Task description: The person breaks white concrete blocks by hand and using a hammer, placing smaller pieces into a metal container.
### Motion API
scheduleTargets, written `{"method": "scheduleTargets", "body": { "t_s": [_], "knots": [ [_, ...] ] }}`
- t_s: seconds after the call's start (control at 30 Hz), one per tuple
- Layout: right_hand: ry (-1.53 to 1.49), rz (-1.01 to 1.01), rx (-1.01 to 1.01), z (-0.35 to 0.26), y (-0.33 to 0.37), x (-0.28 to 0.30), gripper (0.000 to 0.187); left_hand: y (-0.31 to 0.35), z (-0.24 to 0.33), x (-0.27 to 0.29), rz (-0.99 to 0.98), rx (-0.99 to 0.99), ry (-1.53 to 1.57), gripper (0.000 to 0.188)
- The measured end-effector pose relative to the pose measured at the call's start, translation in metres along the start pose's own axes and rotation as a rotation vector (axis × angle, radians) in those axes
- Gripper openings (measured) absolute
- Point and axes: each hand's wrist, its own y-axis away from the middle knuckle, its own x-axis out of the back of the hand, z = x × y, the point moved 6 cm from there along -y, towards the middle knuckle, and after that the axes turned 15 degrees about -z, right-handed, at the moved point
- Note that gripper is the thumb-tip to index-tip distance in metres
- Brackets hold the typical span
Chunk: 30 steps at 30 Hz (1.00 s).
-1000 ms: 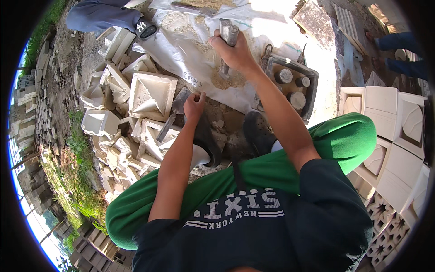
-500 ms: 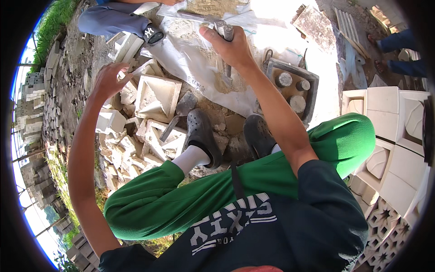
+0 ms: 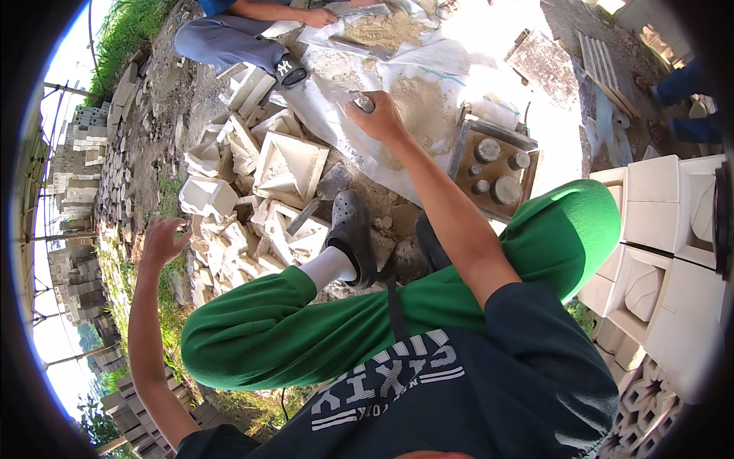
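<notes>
My right hand point(image 3: 375, 118) is closed around a grey rod-like thing point(image 3: 362, 101). Its rounded end sticks out past the thumb, and the fist hides the rest. The hand is over the white sheet point(image 3: 367, 157), left of a grey mould box point(image 3: 527, 141) with several round grey posts point(image 3: 506, 190) standing in it. Out at the left, my left hand point(image 3: 163, 241) is empty with its fingers apart and slightly curled. A heap of broken pale block pieces point(image 3: 208, 196) lies beside it, including a square hollow-faced block point(image 3: 290, 168).
A co-worker's hand point(image 3: 317, 18) is at the far side, near a pile of sandy powder point(image 3: 386, 30). Pale blocks point(image 3: 650, 199) are stacked at my right. Another person's legs point(image 3: 684, 99) show at the far right. A dark flat tool point(image 3: 334, 182) lies near my left shoe point(image 3: 352, 233).
My left hand has drawn back from the rubble, toward me and left. My right hand, still gripping the grey thing, has come slightly nearer. The view has shifted.
</notes>
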Motion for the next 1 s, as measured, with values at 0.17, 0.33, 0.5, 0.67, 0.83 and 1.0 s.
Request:
{"method": "scheduleTargets", "body": {
  "t_s": [0.17,0.33,0.5,0.67,0.83,1.0],
  "knots": [
    [-0.216,0.122,0.067,-0.005,0.021,0.014,0.027,-0.05,0.008,-0.022,0.09,-0.041,0.16,0.029],
    [-0.401,0.066,0.095,-0.073,0.035,0.019,0.019,-0.115,0.092,-0.056,0.347,-0.352,0.362,0.031],
    [-0.359,0.015,0.035,-0.031,0.029,0.006,0.019,-0.174,0.195,-0.066,0.514,-0.679,0.471,0.033],
    [-0.318,0.074,-0.132,0.009,0.003,-0.015,0.023,-0.23,0.24,-0.092,0.437,-0.46,0.593,0.036],
    [-0.432,-0.035,-0.018,-0.031,-0.007,0.007,0.032,-0.235,0.27,-0.121,0.341,-0.314,0.917,0.051],
    [-0.441,-0.078,0.149,-0.066,-0.003,0.012,0.031,-0.256,0.312,-0.146,0.071,-0.22,1.351,0.061]
  ]
}}
